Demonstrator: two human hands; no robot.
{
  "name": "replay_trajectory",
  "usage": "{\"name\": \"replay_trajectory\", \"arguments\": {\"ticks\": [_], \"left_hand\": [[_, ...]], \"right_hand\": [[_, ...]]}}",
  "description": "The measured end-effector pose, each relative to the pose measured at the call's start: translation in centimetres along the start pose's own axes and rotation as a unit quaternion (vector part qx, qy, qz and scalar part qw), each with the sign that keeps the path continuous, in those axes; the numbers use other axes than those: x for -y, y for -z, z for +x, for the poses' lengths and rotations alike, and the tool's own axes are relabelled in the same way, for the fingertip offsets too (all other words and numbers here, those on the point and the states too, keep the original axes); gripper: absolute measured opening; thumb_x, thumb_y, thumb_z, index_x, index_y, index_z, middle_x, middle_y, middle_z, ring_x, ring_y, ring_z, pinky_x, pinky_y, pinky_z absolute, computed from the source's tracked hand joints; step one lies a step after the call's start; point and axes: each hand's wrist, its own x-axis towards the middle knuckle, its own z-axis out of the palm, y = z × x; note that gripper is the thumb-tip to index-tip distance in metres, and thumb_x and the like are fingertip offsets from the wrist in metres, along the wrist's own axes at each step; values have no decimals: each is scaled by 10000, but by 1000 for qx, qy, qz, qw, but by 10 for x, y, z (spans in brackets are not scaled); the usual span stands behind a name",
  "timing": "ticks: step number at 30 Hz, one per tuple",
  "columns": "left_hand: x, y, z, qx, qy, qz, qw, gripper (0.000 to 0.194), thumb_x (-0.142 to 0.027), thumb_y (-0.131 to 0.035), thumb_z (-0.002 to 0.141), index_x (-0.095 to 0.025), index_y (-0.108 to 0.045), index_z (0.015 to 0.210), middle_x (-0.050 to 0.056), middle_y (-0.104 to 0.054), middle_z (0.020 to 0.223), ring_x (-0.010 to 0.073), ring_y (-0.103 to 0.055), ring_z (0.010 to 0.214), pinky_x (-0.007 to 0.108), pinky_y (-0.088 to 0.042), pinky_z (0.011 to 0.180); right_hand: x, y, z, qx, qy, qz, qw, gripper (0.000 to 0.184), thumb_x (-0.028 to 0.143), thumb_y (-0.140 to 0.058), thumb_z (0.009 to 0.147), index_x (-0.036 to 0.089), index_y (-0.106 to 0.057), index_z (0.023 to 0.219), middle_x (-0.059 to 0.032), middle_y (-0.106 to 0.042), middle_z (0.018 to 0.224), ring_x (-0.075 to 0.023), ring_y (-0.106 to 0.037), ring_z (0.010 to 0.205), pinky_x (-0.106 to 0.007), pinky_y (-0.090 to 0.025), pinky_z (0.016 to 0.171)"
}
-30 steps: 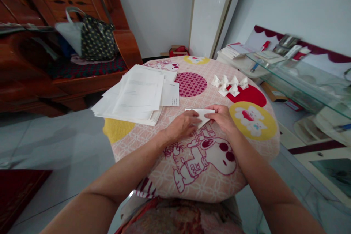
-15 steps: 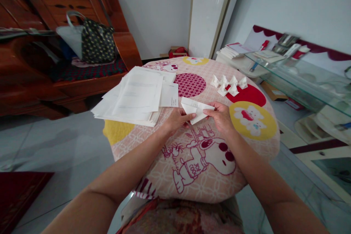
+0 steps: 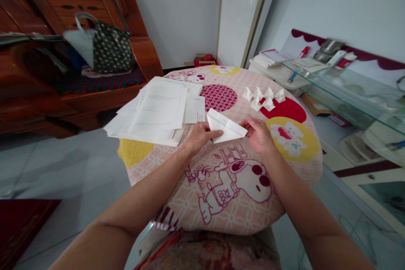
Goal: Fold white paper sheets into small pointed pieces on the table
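Note:
Between my hands, above the table's near half, is a folded sheet of white paper (image 3: pixel 227 128) with faint print along its upper fold. My left hand (image 3: pixel 200 136) grips its left end, the thumb lying across the front. At the right corner, the fingers of my right hand (image 3: pixel 257 133) are curled and pinch the paper's tip. Left of my hands lies a stack of printed paper sheets (image 3: pixel 158 105), loosely fanned. Several small folded paper shapes (image 3: pixel 268 103) with pointed tips stand in two rows beyond my right hand.
A cloth with cartoon figures covers the round table (image 3: pixel 177 194). To the right stands a glass-topped shelf (image 3: pixel 357 97) holding papers and metal bowls. A wooden bench (image 3: pixel 142 57) with a patterned bag (image 3: pixel 110 48) is at the left.
The paper's left flap, folded down before, now shows as one broad front face. My right thumb has moved off the paper's front to its right corner.

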Motion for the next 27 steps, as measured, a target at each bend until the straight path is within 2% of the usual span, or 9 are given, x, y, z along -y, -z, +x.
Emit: {"name": "replay_trajectory", "arguments": {"ticks": [4, 8, 17, 22, 25, 27], "left_hand": [[-3, -1, -3, 23, 15, -11, 1000, 185, -254, -816, 697, -132, -781, 832, 61, -787, 838, 155, -670, 700, 283, -532, 671], [-5, -2, -4, 31, 12, 5, 999, 152, -245, -818, 702, -125, -771, 783, 52, -772, 787, 133, -638, 650, 258, -507, 624], [-3, -2, -2, 52, -1, 11, 999, 196, -271, -829, 679, -115, -761, 775, 51, -752, 771, 126, -607, 650, 247, -472, 606], [-3, 0, -2, 62, -1, 28, 998, 225, -286, -825, 694, -100, -758, 802, 59, -747, 778, 125, -598, 659, 249, -467, 616], [-2, 0, -1, 60, 7, 35, 998, 198, -262, -812, 705, -98, -755, 798, 55, -737, 770, 118, -588, 650, 242, -455, 608], [0, -1, 0, 57, 18, 42, 997, 163, -234, -800, 709, -93, -746, 769, 44, -716, 729, 104, -560, 611, 225, -413, 568]], "right_hand": [[1, 1, -1, 55, -45, 24, 997, 435, 632, -744, 700, 223, -627, 607, 9, -562, 564, -135, -499, 503, -274, -443, 447], [2, -2, -2, 79, -59, 51, 994, 435, 579, -809, 638, 217, -583, 553, 24, -505, 527, -128, -453, 474, -271, -417, 415], [1, -3, -3, 121, -73, 80, 987, 487, 576, -821, 656, 216, -517, 535, 52, -433, 504, -102, -403, 455, -253, -415, 423], [-1, -3, -1, 146, -78, 90, 982, 428, 548, -799, 686, 200, -577, 574, 46, -497, 500, -100, -438, 440, -245, -429, 417], [-3, -2, -1, 103, -56, 81, 990, 257, 398, -811, 676, 177, -687, 718, 22, -619, 595, -103, -519, 499, -232, -441, 472], [-3, -1, -1, 62, -41, 61, 995, 235, 299, -817, 638, 178, -720, 814, 2, -693, 692, -110, -571, 561, -223, -439, 508]]}}
